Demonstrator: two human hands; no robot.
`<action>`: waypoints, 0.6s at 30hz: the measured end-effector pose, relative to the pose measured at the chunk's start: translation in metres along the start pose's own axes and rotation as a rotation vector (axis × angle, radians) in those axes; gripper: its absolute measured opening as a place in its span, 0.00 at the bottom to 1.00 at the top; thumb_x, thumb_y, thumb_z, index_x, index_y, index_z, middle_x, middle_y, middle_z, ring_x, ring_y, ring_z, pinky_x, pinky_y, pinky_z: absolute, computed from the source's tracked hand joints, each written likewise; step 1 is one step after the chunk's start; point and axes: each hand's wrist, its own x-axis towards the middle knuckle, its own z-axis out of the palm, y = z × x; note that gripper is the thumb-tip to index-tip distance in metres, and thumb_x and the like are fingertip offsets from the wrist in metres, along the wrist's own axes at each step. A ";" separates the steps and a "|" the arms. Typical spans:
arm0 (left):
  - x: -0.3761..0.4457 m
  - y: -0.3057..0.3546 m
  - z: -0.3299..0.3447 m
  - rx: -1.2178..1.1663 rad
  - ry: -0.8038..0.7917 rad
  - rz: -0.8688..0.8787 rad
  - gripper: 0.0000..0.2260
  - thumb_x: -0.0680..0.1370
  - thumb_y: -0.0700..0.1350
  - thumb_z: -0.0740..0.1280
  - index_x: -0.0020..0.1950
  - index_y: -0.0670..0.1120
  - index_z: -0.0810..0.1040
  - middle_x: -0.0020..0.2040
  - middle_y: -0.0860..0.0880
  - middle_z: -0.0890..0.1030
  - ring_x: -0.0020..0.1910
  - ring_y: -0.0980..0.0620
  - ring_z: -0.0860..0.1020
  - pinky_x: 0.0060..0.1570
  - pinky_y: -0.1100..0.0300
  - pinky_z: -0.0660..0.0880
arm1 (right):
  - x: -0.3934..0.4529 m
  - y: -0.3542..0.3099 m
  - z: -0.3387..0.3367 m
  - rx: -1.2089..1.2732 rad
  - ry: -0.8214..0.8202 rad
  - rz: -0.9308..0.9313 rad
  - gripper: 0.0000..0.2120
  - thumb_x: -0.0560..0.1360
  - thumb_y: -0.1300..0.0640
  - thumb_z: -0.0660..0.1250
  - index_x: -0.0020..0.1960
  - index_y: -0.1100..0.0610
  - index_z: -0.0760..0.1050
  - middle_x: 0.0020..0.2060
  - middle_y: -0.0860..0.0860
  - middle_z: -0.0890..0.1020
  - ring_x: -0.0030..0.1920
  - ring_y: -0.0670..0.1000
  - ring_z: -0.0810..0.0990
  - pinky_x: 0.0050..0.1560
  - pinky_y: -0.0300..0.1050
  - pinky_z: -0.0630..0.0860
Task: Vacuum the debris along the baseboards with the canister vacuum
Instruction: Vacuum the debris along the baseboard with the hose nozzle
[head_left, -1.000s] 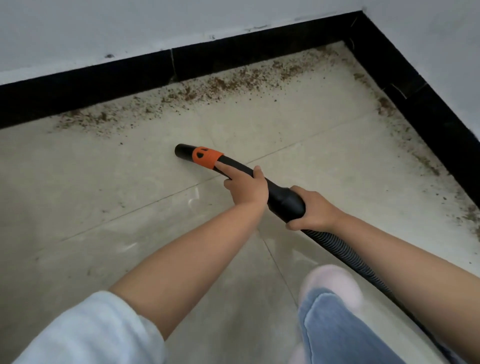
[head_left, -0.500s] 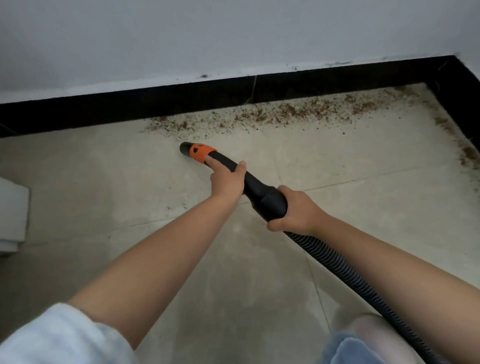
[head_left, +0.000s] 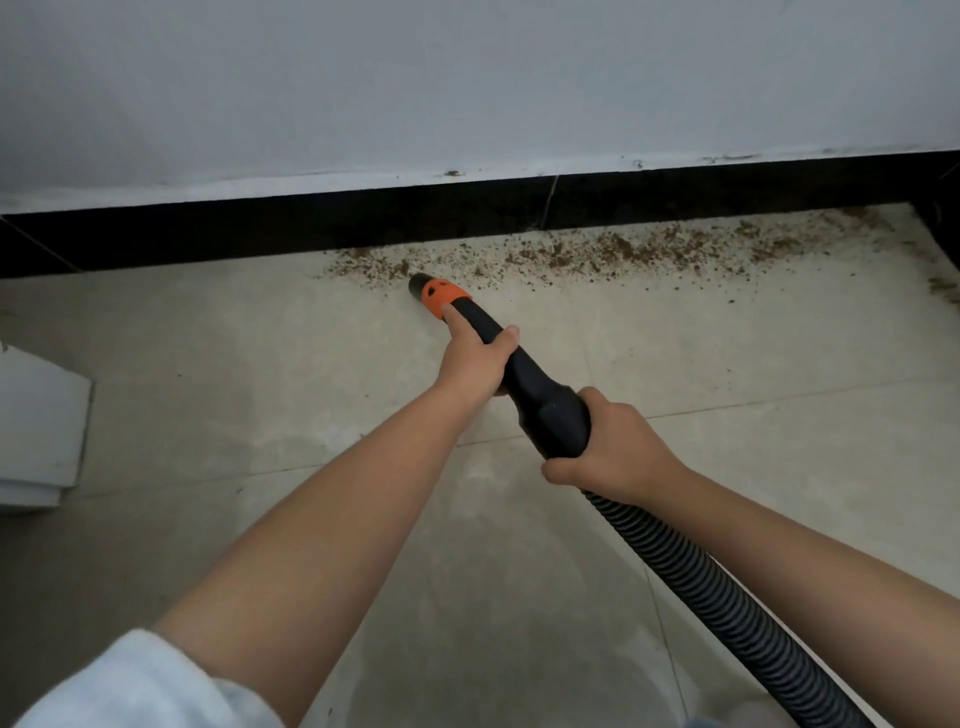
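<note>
Along the black baseboard (head_left: 260, 231), the debris (head_left: 597, 254) lay in a band running rightward toward the corner. At far left a white object (head_left: 41, 431) sat on the floor (head_left: 234, 338), well apart from the work. The left hand (head_left: 475, 366) gripped the nozzle (head_left: 441, 296) behind its orange collar, index finger extended; its mouth sat at the band's left end. The right hand (head_left: 615, 449) gripped the cuff above the ribbed hose (head_left: 727, 608). A sound sweep would likely hold the mouth low and travel steadily rightward, keeping hose slack from dragging grit.
</note>
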 end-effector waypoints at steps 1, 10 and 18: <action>0.001 0.000 0.000 0.000 0.001 0.000 0.37 0.81 0.46 0.60 0.76 0.51 0.34 0.70 0.45 0.67 0.55 0.46 0.74 0.51 0.53 0.77 | 0.001 -0.001 0.000 -0.003 0.001 0.001 0.23 0.63 0.52 0.74 0.52 0.56 0.67 0.42 0.50 0.77 0.41 0.51 0.78 0.40 0.47 0.77; 0.017 0.002 -0.023 0.019 0.049 0.002 0.36 0.80 0.46 0.61 0.77 0.51 0.37 0.66 0.43 0.70 0.59 0.42 0.75 0.55 0.47 0.77 | 0.020 -0.016 0.016 -0.026 0.018 -0.020 0.23 0.64 0.51 0.73 0.51 0.54 0.64 0.38 0.46 0.74 0.37 0.47 0.75 0.32 0.40 0.70; 0.034 0.009 -0.045 0.028 0.094 -0.006 0.35 0.80 0.47 0.61 0.77 0.51 0.38 0.66 0.44 0.70 0.57 0.44 0.74 0.55 0.48 0.77 | 0.039 -0.037 0.022 0.004 0.013 -0.061 0.22 0.64 0.51 0.73 0.50 0.54 0.65 0.39 0.47 0.75 0.39 0.49 0.77 0.34 0.41 0.73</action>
